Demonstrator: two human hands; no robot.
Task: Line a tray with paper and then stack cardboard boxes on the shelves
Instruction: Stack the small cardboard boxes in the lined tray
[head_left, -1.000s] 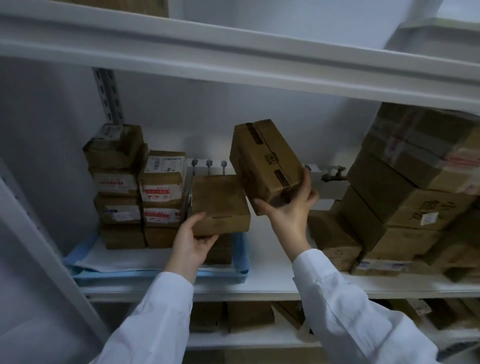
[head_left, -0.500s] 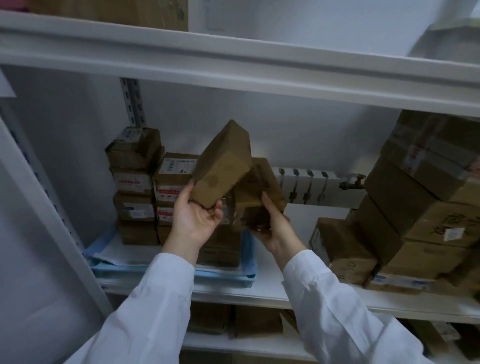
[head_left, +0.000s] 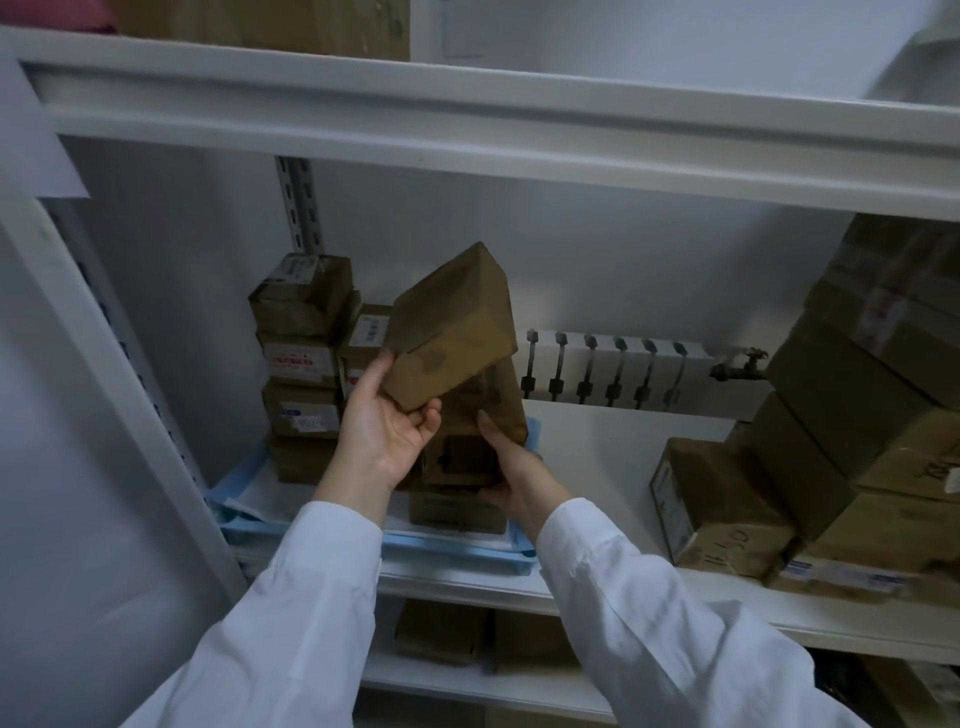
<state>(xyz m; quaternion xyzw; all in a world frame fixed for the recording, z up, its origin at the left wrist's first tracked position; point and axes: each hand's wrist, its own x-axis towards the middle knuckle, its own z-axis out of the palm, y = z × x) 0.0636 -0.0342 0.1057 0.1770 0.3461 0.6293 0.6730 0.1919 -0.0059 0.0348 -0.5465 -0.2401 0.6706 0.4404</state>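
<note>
Left hand (head_left: 387, 431) holds box (head_left: 452, 332), long axis tilted up-right.

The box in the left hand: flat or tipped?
Tipped. The left hand grips the box at its bottom end; one corner points up.

Nothing reads clearly. A white barcode label (head_left: 370, 329) marks a brown cardboard box (head_left: 362, 354) above the light-blue plastic tray (head_left: 457, 554); black handwriting (head_left: 724, 548) on another brown box (head_left: 717, 493) right of the tray is illegible.
</note>
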